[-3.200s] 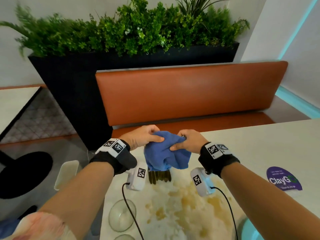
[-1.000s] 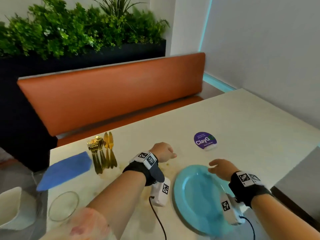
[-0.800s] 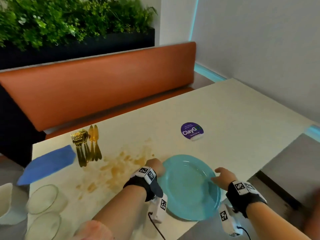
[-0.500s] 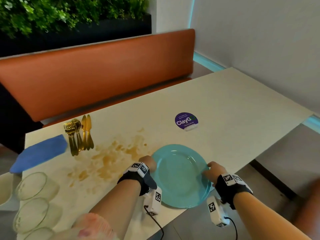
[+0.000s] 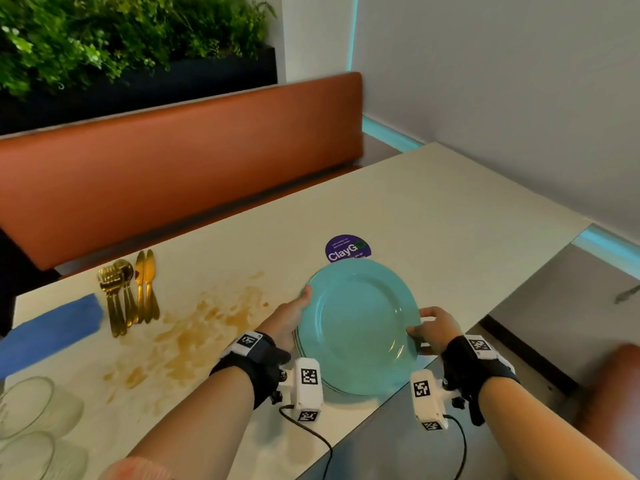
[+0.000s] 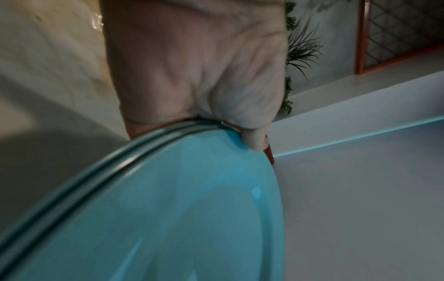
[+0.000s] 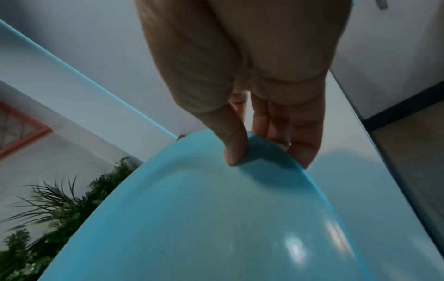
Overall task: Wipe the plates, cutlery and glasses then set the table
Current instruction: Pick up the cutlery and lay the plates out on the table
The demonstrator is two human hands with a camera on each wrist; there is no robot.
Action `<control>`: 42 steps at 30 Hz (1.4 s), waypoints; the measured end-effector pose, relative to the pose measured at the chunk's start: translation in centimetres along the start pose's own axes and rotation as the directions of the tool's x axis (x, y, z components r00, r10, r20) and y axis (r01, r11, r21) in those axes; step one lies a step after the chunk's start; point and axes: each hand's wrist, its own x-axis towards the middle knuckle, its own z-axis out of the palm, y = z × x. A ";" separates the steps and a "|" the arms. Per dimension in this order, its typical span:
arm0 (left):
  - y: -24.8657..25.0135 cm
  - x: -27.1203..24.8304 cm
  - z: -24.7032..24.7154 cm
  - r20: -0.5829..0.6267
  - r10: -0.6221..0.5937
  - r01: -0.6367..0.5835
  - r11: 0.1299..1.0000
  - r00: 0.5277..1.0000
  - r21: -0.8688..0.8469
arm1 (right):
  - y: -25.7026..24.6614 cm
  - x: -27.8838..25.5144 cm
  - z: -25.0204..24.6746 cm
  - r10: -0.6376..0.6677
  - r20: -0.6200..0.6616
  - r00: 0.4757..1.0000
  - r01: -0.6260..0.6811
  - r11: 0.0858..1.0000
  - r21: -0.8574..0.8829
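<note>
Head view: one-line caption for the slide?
Left hand and right hand grip a stack of teal plates over the stained table, gold cutlery and blue cloth alongside.

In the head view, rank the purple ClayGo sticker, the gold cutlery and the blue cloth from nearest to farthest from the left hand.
From the left hand, gripping the teal plates' left rim:
1. Purple ClayGo sticker, beyond the plates, up and right of the hand.
2. Gold cutlery, to the hand's left, past the brown stains.
3. Blue cloth, farthest left, at the table's edge.
</note>
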 end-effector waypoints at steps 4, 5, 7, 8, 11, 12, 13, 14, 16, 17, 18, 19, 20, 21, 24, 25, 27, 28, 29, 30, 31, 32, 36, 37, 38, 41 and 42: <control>1.0 0.4 2.2 0.040 0.072 -0.070 0.996 0.997 -0.051 | -1.1 0.3 -2.7 -0.013 -0.012 1.000 0.014 0.997 0.078; 1.3 0.4 2.9 0.038 0.095 -0.093 0.995 0.995 -0.039 | -1.3 0.3 -3.3 -0.010 -0.002 1.000 0.010 0.997 0.082; 1.5 0.5 3.9 0.053 0.163 -0.163 0.987 0.985 -0.003 | -1.5 0.5 -4.2 -0.005 0.015 1.000 0.004 0.996 0.084; 1.5 0.6 4.4 0.054 0.181 -0.182 0.983 0.982 0.005 | -1.5 0.6 -4.6 -0.003 0.021 1.000 0.001 0.995 0.096; 1.5 1.1 5.0 0.020 0.252 -0.252 0.968 0.967 0.013 | -1.7 0.9 -5.3 -0.021 0.024 0.999 0.017 0.990 0.136; 1.6 1.1 5.2 0.003 0.264 -0.264 0.964 0.965 0.010 | -1.7 0.9 -5.5 -0.028 0.016 0.999 0.025 0.989 0.146; 1.6 1.4 5.3 -0.009 0.266 -0.266 0.964 0.964 0.007 | -1.8 0.9 -5.6 -0.035 0.010 0.999 0.033 0.986 0.163; 1.9 1.2 5.6 -0.017 0.263 -0.263 0.965 0.965 0.003 | -1.9 1.0 -5.6 -0.038 0.010 0.999 0.035 0.983 0.180; 2.3 1.2 6.0 -0.036 0.263 -0.264 0.965 0.964 -0.010 | -2.2 1.2 -5.7 -0.037 0.014 0.999 0.033 0.978 0.206; 2.4 1.3 6.1 -0.040 0.255 -0.256 0.966 0.966 -0.022 | -2.2 1.5 -5.7 -0.034 0.015 0.999 0.030 0.976 0.215; 2.6 1.3 6.1 -0.058 0.241 -0.243 0.969 0.969 -0.037 | -2.3 1.7 -5.7 -0.034 0.017 0.999 0.029 0.973 0.230; 2.6 1.5 6.1 -0.065 0.229 -0.232 0.972 0.971 -0.038 | -2.3 1.8 -5.6 -0.029 0.019 0.999 0.023 0.967 0.255; 2.7 1.4 6.1 -0.070 0.230 -0.232 0.972 0.971 -0.034 | -2.4 2.0 -5.5 -0.022 0.019 1.000 0.015 0.958 0.285; 2.6 1.6 6.0 -0.091 0.236 -0.240 0.970 0.967 -0.031 | -2.5 2.1 -5.5 -0.010 0.016 1.000 0.004 0.949 0.316; 2.4 2.2 5.6 -0.154 0.242 -0.256 0.964 0.958 -0.076 | -2.8 2.6 -5.4 0.017 0.051 0.999 -0.036 0.917 0.398; 2.3 2.6 5.4 -0.174 0.241 -0.260 0.960 0.955 -0.099 | -2.9 2.7 -5.3 0.023 0.062 0.998 -0.047 0.906 0.422; 2.6 2.7 5.3 -0.189 0.230 -0.256 0.958 0.955 -0.129 | -3.3 3.0 -5.1 0.023 0.064 0.998 -0.051 0.879 0.474; 2.8 2.7 5.2 -0.193 0.219 -0.247 0.959 0.956 -0.137 | -3.4 3.2 -5.1 0.020 0.060 0.998 -0.048 0.864 0.501; 2.9 2.9 5.1 -0.197 0.212 -0.242 0.960 0.957 -0.142 | -3.6 3.4 -5.0 0.016 0.055 0.998 -0.043 0.848 0.528; 3.1 3.1 4.9 -0.210 0.206 -0.239 0.960 0.956 -0.146 | -3.8 3.5 -5.1 0.015 0.049 0.999 -0.039 0.833 0.552; 3.4 3.3 4.9 -0.224 0.209 -0.246 0.957 0.952 -0.154 | -3.9 3.7 -5.2 0.017 0.044 0.999 -0.039 0.817 0.575; 3.6 3.7 4.7 -0.238 0.214 -0.257 0.952 0.947 -0.169 | -4.1 4.0 -5.3 0.024 0.038 0.999 -0.042 0.807 0.589; 5.8 4.3 4.6 -0.393 0.267 -0.361 0.914 0.880 -0.187 | -4.8 5.0 -6.9 0.064 -0.094 0.994 0.015 0.745 0.667; 6.5 4.4 4.4 -0.449 0.271 -0.383 0.906 0.852 -0.181 | -4.8 5.3 -7.5 0.076 -0.135 0.988 0.039 0.719 0.694; 7.2 4.4 4.2 -0.496 0.276 -0.402 0.900 0.824 -0.168 | -4.8 5.7 -8.1 0.087 -0.171 0.981 0.065 0.685 0.726; 9.0 4.9 3.4 -0.595 0.293 -0.449 0.884 0.748 -0.128 | -4.1 7.0 -9.6 0.154 -0.240 0.959 0.115 0.559 0.821; 9.4 5.1 3.3 -0.618 0.293 -0.457 0.882 0.729 -0.120 | -3.7 7.6 -10.0 0.182 -0.251 0.951 0.123 0.522 0.844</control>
